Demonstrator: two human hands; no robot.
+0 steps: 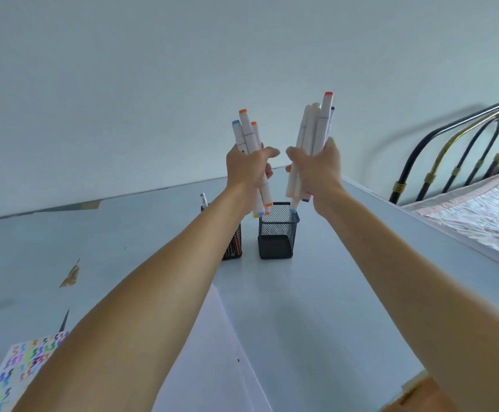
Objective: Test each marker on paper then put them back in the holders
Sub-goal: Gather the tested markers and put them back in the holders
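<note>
My left hand (pixel 249 166) grips a bundle of three white markers (pixel 246 133) with orange and blue caps, raised above the table. My right hand (pixel 316 166) grips a larger bundle of several white markers (pixel 316 126), one with a red cap on top. Both bundles hang above a black mesh holder (pixel 276 233) that looks empty. A second black mesh holder (pixel 233 245) stands to its left, partly hidden by my left forearm, with one marker (pixel 203 199) sticking up from it. A sheet of paper covered in coloured scribbles (pixel 22 373) lies at the lower left.
A stack of white paper (pixel 209 352) lies under my left forearm on the pale blue table (pixel 301 307). A torn scrap (pixel 71 275) lies on the table's left part. A bed with a black and gold metal frame (pixel 450 150) stands to the right.
</note>
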